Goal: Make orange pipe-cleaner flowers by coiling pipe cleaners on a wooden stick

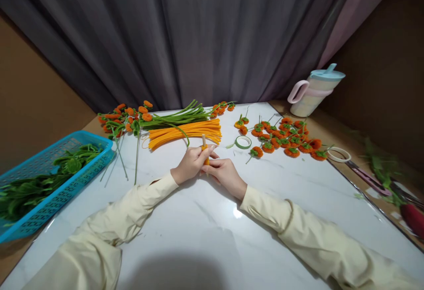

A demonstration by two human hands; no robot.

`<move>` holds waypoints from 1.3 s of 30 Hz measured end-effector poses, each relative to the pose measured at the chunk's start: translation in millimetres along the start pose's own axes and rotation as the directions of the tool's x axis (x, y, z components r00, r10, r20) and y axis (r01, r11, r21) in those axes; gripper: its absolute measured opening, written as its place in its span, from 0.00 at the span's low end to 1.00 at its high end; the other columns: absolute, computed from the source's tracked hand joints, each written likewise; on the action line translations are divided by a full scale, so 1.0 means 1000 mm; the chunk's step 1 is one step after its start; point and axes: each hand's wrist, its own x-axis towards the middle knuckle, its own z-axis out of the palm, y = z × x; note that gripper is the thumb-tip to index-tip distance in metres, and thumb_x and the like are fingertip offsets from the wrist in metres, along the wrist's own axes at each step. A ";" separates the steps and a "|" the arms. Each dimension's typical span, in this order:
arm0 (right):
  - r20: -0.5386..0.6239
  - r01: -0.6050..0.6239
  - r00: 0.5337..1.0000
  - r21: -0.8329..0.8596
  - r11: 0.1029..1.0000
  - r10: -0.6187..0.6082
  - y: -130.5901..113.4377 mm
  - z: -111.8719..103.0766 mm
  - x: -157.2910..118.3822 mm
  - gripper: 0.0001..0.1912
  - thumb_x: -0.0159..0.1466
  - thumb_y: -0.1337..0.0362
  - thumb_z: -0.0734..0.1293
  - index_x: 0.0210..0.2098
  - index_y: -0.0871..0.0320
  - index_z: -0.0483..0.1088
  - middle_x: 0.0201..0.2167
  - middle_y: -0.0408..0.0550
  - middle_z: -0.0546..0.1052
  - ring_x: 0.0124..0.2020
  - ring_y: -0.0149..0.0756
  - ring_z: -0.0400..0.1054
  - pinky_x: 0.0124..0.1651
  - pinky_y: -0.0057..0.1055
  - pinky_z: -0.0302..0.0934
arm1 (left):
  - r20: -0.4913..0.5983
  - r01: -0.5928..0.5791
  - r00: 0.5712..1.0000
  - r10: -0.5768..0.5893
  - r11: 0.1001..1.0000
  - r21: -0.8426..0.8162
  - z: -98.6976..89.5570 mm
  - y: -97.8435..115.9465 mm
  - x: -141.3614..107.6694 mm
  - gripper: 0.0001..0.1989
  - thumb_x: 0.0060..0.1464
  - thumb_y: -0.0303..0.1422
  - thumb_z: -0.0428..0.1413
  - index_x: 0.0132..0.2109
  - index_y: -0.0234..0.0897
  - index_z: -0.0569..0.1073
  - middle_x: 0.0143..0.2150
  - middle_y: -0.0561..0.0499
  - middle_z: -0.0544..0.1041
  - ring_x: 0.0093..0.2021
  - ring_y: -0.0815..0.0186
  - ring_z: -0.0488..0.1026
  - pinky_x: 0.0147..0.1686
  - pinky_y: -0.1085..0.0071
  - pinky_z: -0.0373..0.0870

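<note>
My left hand [192, 163] and my right hand [228, 176] meet at the middle of the white tabletop. Both are closed on a thin tan stick [204, 139] with orange material [206, 161] wound round it. The stick stands nearly upright, its top poking out above my left fingers. Just beyond the hands lies a bundle of orange pipe cleaners [182, 134], with green stems [179, 118] behind it. A green tape roll [243, 142] rests to the right of the hands.
Many orange flower heads [291, 140] spread at the right. More orange flowers [129, 115] lie at the back left. A blue basket [66, 193] of green leaves stands left. On the right are a lidded jug [314, 93], a cream ring [338, 154] and pink-handled scissors [371, 179].
</note>
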 end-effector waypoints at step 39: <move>0.007 0.010 1.000 -0.044 0.999 -0.009 -0.003 -0.003 0.002 0.12 0.52 0.61 0.65 0.16 0.62 0.67 0.07 0.37 0.59 0.12 0.22 0.49 0.19 0.25 0.42 | -0.088 -0.122 0.989 0.122 0.992 0.007 0.005 0.001 0.002 0.15 0.58 0.36 0.47 0.40 0.35 0.77 0.41 0.46 0.78 0.43 0.62 0.74 0.47 0.69 0.66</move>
